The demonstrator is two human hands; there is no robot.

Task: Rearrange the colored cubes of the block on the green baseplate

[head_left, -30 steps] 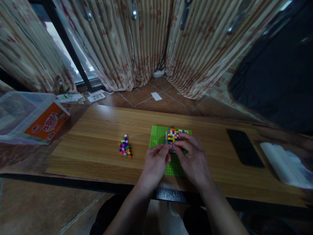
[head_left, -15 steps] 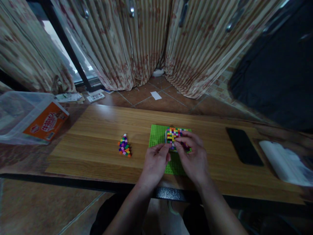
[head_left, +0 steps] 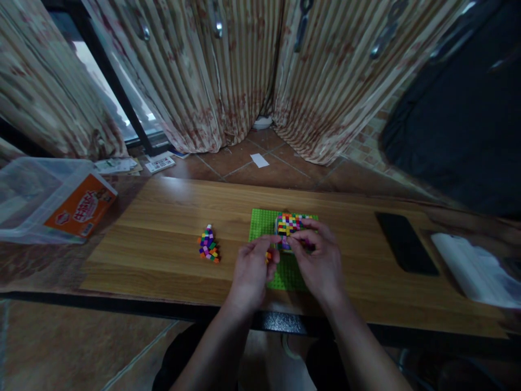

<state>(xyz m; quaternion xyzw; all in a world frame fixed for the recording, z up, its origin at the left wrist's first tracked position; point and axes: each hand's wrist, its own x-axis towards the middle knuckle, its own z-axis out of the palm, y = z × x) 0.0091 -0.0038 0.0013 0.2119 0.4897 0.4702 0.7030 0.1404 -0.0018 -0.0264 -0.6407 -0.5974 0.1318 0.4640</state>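
Note:
A green studded baseplate (head_left: 260, 222) lies on the wooden table, carrying a block of small multicoloured toy bricks (head_left: 290, 221). My left hand (head_left: 253, 267) is at the block's left front corner, its fingers curled around several small orange and yellow bricks (head_left: 267, 257). Thumb and index finger of that hand point toward the block. My right hand (head_left: 319, 255) reaches over the block's right side, thumb and fingers pinched together at its front part. Whatever sits between those fingertips is too small to make out. A loose pile of coloured bricks (head_left: 209, 245) lies to the left.
A black phone-like slab (head_left: 406, 243) and a white packet (head_left: 472, 269) lie on the right of the wooden table (head_left: 154, 239). At the far left stands a clear plastic box (head_left: 44, 179) with an orange label. Striped curtains (head_left: 244, 70) hang behind the table.
My left hand has drawn slightly left and opened to show the bricks in its curled fingers. My right hand has shifted a little left along the block's front.

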